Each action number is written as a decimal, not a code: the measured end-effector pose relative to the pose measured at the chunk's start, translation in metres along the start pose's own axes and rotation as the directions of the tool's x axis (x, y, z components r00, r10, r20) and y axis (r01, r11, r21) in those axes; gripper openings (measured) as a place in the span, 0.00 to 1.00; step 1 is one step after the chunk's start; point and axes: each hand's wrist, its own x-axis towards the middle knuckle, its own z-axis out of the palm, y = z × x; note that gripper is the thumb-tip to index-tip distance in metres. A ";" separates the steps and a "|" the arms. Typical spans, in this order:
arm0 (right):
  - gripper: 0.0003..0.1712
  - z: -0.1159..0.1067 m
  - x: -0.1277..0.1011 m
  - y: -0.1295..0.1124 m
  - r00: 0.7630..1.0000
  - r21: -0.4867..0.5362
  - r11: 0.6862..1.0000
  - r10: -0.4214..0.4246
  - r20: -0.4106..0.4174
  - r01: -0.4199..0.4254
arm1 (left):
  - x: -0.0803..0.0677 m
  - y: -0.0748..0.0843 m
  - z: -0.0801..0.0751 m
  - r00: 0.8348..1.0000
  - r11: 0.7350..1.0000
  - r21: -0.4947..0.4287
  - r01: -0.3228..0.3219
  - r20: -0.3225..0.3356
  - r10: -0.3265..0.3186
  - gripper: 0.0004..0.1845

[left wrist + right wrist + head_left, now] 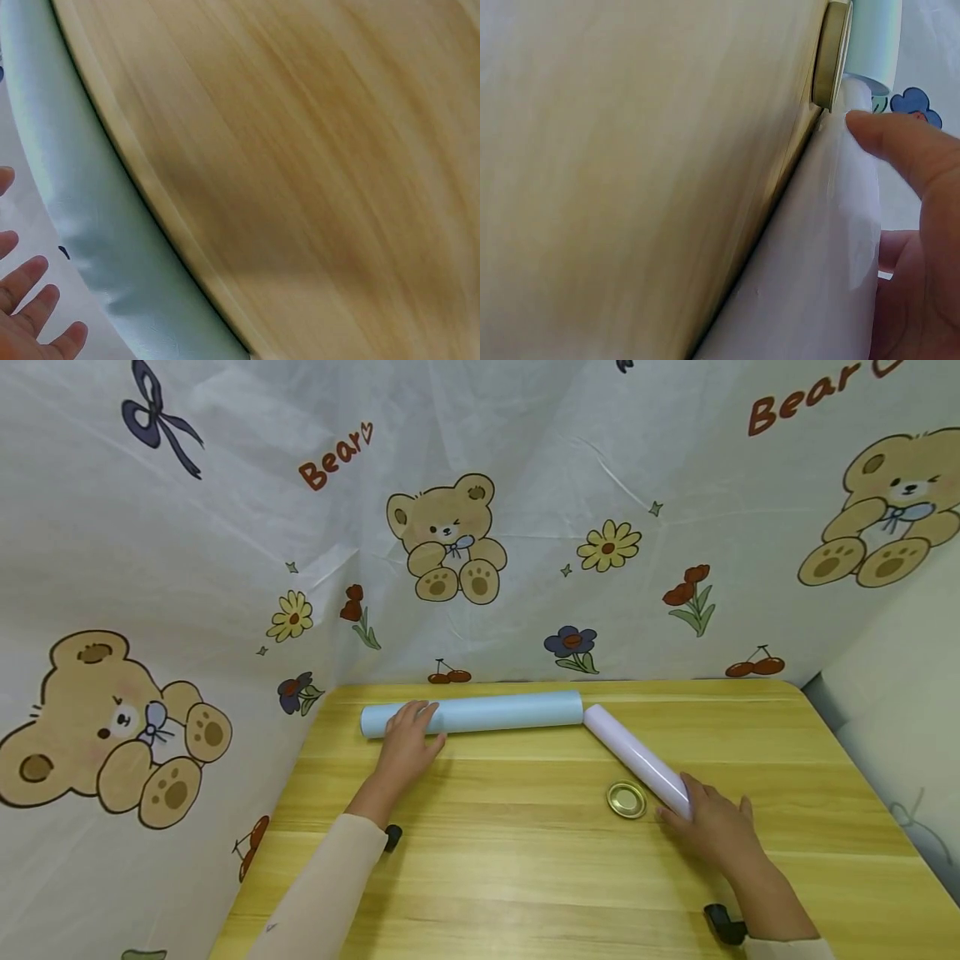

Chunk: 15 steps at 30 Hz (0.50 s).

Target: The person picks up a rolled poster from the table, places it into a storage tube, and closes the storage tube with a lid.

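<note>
Glossy lilac roll [637, 759] here, near end gripped by the right hand [716, 827], slanting away leftward across the worktop [525, 843], gold lid [626, 799] just left of it; its far tip points to the pale-blue roll [510, 713], lying crosswise at the back, left hand [407, 743] unclenched over its left part, bear-print cloth [540, 443] beyond.

The wider roll [517, 712] is showing a plain pale blue, and the narrower roll [637, 756] is gleaming pale lilac. The metal disc [626, 799] is shining gold in concentric rings. The tabletop [517, 860] is running yellow-brown with wood-grain streaks. The whitish cloth [540, 460] is carrying tan bears [423, 522], yellow daisies [609, 546], red tulips [681, 593] and rust-red lettering [312, 475] (the bears are wearing blue bows [463, 542]). Both sleeves [322, 893] are showing cream.
</note>
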 end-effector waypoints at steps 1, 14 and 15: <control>0.50 0.000 0.000 0.000 1.000 0.001 1.000 -0.001 0.000 0.001 | 0.001 -0.001 0.002 1.000 1.000 0.007 0.001 0.004 -0.001 0.32; 0.40 0.006 0.000 0.011 0.998 0.029 0.998 -0.063 0.003 0.063 | 0.017 -0.005 0.012 0.993 0.995 0.099 0.019 0.118 -0.031 0.40; 0.40 0.006 -0.001 0.011 0.998 0.029 0.997 -0.065 0.002 0.065 | 0.018 -0.005 0.012 0.992 0.994 0.108 0.019 0.125 -0.032 0.40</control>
